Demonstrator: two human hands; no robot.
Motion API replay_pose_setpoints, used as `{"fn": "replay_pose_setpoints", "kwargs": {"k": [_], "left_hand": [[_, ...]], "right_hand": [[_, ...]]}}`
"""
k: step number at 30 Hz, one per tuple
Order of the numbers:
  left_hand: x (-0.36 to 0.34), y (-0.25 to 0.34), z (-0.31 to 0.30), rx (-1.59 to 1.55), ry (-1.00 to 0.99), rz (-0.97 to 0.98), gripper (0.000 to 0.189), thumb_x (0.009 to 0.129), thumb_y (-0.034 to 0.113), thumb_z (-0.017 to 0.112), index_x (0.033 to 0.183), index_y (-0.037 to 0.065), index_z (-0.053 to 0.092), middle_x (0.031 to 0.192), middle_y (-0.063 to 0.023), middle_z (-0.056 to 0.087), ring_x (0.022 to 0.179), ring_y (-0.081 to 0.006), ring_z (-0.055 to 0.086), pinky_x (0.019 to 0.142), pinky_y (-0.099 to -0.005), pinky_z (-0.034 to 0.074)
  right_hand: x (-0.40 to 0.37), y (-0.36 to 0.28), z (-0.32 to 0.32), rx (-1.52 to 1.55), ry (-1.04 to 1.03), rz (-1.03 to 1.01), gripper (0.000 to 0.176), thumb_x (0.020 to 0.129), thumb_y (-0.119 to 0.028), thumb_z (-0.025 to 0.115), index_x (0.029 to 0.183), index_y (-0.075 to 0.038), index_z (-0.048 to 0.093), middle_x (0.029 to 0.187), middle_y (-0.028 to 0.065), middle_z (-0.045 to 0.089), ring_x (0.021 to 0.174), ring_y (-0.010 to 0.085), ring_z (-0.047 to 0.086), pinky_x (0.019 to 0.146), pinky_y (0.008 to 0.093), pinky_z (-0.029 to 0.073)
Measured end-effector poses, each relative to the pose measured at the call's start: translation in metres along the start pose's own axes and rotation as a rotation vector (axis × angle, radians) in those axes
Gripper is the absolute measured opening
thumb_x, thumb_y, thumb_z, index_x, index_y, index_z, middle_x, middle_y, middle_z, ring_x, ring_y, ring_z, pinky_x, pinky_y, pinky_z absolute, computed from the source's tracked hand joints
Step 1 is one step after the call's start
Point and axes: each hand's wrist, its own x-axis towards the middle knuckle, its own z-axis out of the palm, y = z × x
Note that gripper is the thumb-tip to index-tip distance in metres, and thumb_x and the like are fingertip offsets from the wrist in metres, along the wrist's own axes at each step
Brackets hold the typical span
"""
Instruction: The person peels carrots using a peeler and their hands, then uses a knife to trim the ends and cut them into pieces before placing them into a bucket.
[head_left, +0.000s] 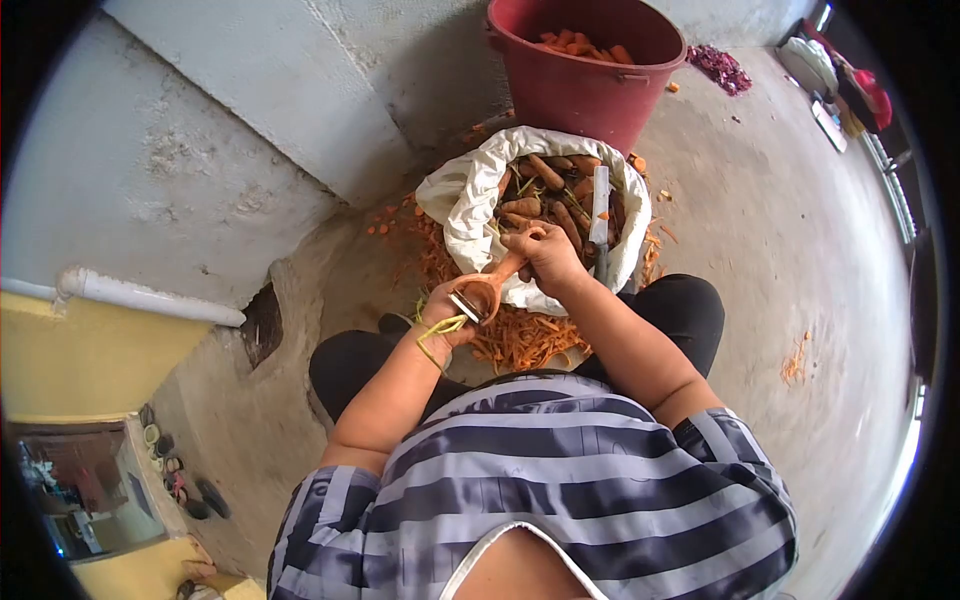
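Observation:
A peeler (508, 266) with an orange handle and a metal blade at its head lies between my hands, over the front rim of a white sack (468, 205). My right hand (548, 260) is closed round the handle. The fingers of my left hand (445, 316) curl about the peeler's head, and a yellow-green strand (440, 328) hangs over them. Unpeeled carrots (522, 207) fill the open sack just beyond. A knife (600, 207) rests in it on the right, blade pointing away from me. Orange peelings (530, 340) lie heaped below my hands.
Behind the sack stands a red bucket (590, 100) holding cut carrot pieces (580, 46). Dark purple scraps (719, 70) are piled on the floor to its right. A grey wall (230, 130) rises on the left, with a white pipe (150, 296) along its base.

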Motion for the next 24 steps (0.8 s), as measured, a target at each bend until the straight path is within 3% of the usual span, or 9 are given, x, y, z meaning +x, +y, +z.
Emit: {"fn": "replay_pose_setpoints", "kwargs": {"k": [4,7,9,11,13,16,19,20,24], "left_hand": [[-0.006,-0.003,-0.002,0.251,-0.183,0.054,0.025,0.085,0.022,0.047,0.095,0.001,0.054,0.076,-0.0116,0.058,0.054,-0.0185,0.058,0.047,-0.0298,0.051],[-0.009,0.000,0.005,0.134,0.008,-0.139,0.026,0.088,0.024,0.044,0.100,0.002,0.052,0.077,-0.0121,0.057,0.057,-0.0164,0.057,0.046,-0.0262,0.047],[-0.018,0.003,0.006,0.162,0.019,-0.163,0.030,0.090,0.028,0.042,0.106,0.004,0.049,0.078,-0.0109,0.055,0.060,-0.0139,0.054,0.046,-0.0242,0.043],[-0.022,0.006,0.010,0.154,-0.007,-0.184,0.031,0.090,0.029,0.041,0.108,0.005,0.048,0.079,-0.0107,0.054,0.060,-0.0139,0.053,0.047,-0.0244,0.043],[-0.021,0.005,0.011,0.134,0.003,-0.194,0.031,0.089,0.027,0.040,0.107,0.003,0.048,0.080,-0.0110,0.055,0.059,-0.0146,0.053,0.048,-0.0246,0.044],[-0.007,0.000,0.006,0.158,0.083,-0.196,0.033,0.088,0.028,0.041,0.106,0.001,0.049,0.081,-0.0124,0.056,0.059,-0.0165,0.053,0.048,-0.0260,0.044],[-0.007,-0.012,0.025,0.068,0.142,-0.099,0.033,0.088,0.029,0.040,0.104,0.002,0.050,0.081,-0.0128,0.056,0.059,-0.0175,0.053,0.049,-0.0266,0.043],[0.001,-0.017,-0.008,0.205,-0.050,-0.118,0.032,0.089,0.027,0.038,0.106,0.002,0.050,0.081,-0.0115,0.055,0.060,-0.0171,0.052,0.049,-0.0265,0.042],[-0.007,-0.010,0.000,0.180,-0.044,-0.295,0.034,0.090,0.031,0.037,0.108,0.004,0.048,0.082,-0.0097,0.051,0.065,-0.0159,0.050,0.051,-0.0256,0.042]], "right_hand": [[0.011,0.019,-0.008,0.037,-0.002,0.081,0.018,0.072,-0.013,0.068,0.072,-0.004,0.053,0.058,0.0044,0.053,0.041,0.0118,0.047,0.035,0.0225,0.035],[0.018,0.016,-0.035,0.090,0.032,0.034,0.017,0.073,-0.012,0.067,0.078,-0.002,0.055,0.063,0.0066,0.055,0.047,0.0136,0.050,0.041,0.0240,0.040],[0.020,0.002,-0.061,0.013,0.358,-0.030,0.019,0.073,-0.009,0.066,0.085,0.002,0.055,0.073,0.0102,0.057,0.054,0.0161,0.054,0.045,0.0267,0.043],[0.031,0.014,-0.106,-0.102,0.423,-0.063,0.022,0.073,-0.015,0.069,0.080,-0.002,0.052,0.069,0.0079,0.055,0.050,0.0149,0.053,0.045,0.0274,0.046],[-0.001,-0.011,-0.065,0.135,0.443,-0.020,0.021,0.073,-0.014,0.068,0.076,-0.005,0.049,0.065,0.0054,0.053,0.042,0.0116,0.045,0.039,0.0240,0.040],[-0.004,0.010,-0.040,0.268,0.257,-0.067,0.020,0.071,-0.012,0.068,0.077,-0.006,0.050,0.064,0.0042,0.052,0.042,0.0114,0.045,0.036,0.0218,0.035],[-0.021,0.018,-0.015,0.048,0.063,0.007,0.019,0.072,-0.013,0.066,0.082,-0.003,0.053,0.065,0.0047,0.052,0.044,0.0114,0.046,0.036,0.0224,0.033],[-0.014,0.020,-0.022,0.025,0.108,-0.003,0.016,0.074,-0.012,0.064,0.080,-0.004,0.051,0.061,0.0035,0.050,0.041,0.0108,0.044,0.035,0.0221,0.032],[0.028,0.022,-0.089,0.049,0.452,-0.139,0.023,0.075,-0.018,0.067,0.081,-0.004,0.050,0.063,0.0052,0.051,0.045,0.0126,0.046,0.038,0.0233,0.035]]}}
